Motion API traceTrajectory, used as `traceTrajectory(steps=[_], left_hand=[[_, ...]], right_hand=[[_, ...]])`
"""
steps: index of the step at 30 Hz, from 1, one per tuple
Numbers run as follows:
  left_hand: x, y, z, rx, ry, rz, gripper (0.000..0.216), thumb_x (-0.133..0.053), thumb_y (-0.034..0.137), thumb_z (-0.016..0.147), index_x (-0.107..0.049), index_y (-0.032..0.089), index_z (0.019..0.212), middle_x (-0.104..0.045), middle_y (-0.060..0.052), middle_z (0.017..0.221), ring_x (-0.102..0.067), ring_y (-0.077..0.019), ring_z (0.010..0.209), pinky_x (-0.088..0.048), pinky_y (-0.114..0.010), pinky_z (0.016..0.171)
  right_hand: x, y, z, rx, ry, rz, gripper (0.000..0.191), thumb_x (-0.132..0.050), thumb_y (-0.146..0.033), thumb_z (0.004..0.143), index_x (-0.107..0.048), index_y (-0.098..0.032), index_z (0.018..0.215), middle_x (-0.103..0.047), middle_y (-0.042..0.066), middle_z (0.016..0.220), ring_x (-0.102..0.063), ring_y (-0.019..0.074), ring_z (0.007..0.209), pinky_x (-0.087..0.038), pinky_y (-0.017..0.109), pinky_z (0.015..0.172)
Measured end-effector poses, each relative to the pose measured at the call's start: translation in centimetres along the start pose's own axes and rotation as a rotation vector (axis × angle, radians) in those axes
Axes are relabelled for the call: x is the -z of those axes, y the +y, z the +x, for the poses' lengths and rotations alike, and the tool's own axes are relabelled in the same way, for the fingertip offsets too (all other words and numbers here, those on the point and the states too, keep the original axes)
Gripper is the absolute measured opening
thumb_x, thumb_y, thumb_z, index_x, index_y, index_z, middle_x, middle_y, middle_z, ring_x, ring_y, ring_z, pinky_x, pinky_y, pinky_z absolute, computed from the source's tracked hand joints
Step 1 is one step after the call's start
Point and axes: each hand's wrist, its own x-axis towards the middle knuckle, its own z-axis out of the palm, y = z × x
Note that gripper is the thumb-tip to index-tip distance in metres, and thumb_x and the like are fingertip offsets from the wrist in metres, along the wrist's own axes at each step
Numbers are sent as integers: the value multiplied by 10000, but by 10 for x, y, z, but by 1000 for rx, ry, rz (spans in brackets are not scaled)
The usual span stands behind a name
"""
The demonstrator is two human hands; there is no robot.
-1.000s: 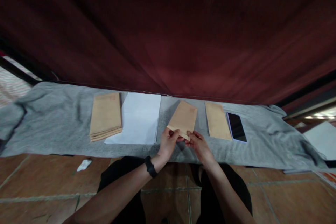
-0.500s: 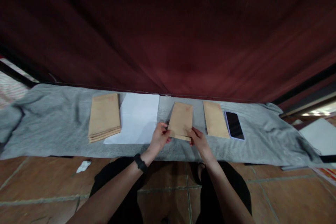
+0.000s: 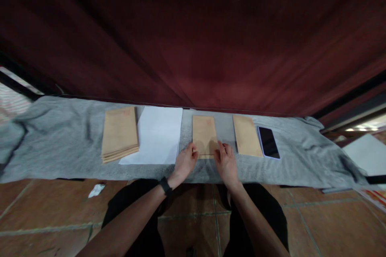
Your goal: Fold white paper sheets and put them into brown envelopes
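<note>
We hold our left hand (image 3: 185, 163) and right hand (image 3: 226, 166) half curled at the lower corners of one kraft envelope (image 3: 205, 133); whether they pinch it, we cannot tell. It lies on grey cloth (image 3: 301, 150), between white paper (image 3: 159, 136) and another envelope (image 3: 247, 135). Behind, we see dark red fabric (image 3: 199, 56).

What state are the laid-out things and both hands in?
Middle brown paper envelope: flat, sealing unclear.
Left hand: fingers curled at its left edge.
Right hand: fingers bent at its right edge.
Stacked brown paper envelopes: flat, uneven.
White paper sheets: flat.
Rectangular purple-edged phone: face up, screen dark.
Brown paper envelope beside it: flat.
Grey cloth: spread, wrinkled.
</note>
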Motion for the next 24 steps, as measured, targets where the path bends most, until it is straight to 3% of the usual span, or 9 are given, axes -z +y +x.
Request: traceTrajectory(steps=[6, 16, 18, 21, 24], left_hand=[[1, -1, 4, -18, -39, 50, 120, -504, 133, 920, -600, 194, 959, -688, -23, 828, -663, -178, 764, -419, -259, 671], [10, 9, -4, -75, -67, 330, 198, -433, 206, 990, -621, 192, 1051, -721, -77, 854, -699, -212, 766, -475, -289, 679], [9, 9, -9, -164, -45, 361, 218, -410, 194, 997, -618, 187, 1062, -724, -81, 884, -704, -214, 801, -501, -306, 721], [-1, 8, -21, -427, -19, 317, 237, -398, 203, 1007, -621, 176, 1084, -719, -95, 1059, -687, -218, 997, -516, -341, 886], [-17, 6, -35, -627, 19, 282, 344, -380, 227, 1017, -541, 130, 1304, -627, -138, 1338, -587, -226, 1253, -450, -376, 1068]], right_hand=[[-8, -17, -30, 253, -153, 56, 391, -427, -235, 1000, -607, -213, 1347, -653, 109, 1289, -588, 247, 1210, -485, 421, 1061], [-3, -12, -40, 322, -175, -55, 440, -424, -243, 1014, -535, -177, 1434, -567, 119, 1447, -525, 252, 1340, -403, 465, 1162], [-4, -11, -39, 322, -178, -50, 442, -424, -236, 1009, -537, -165, 1430, -564, 123, 1449, -518, 251, 1347, -403, 464, 1164], [-6, -9, -40, 319, -179, -33, 460, -421, -178, 980, -543, -150, 1422, -561, 127, 1451, -509, 249, 1354, -410, 464, 1161], [-7, -6, -41, 308, -184, -33, 514, -433, -113, 923, -538, -130, 1426, -568, 141, 1439, -501, 249, 1362, -413, 455, 1161]])
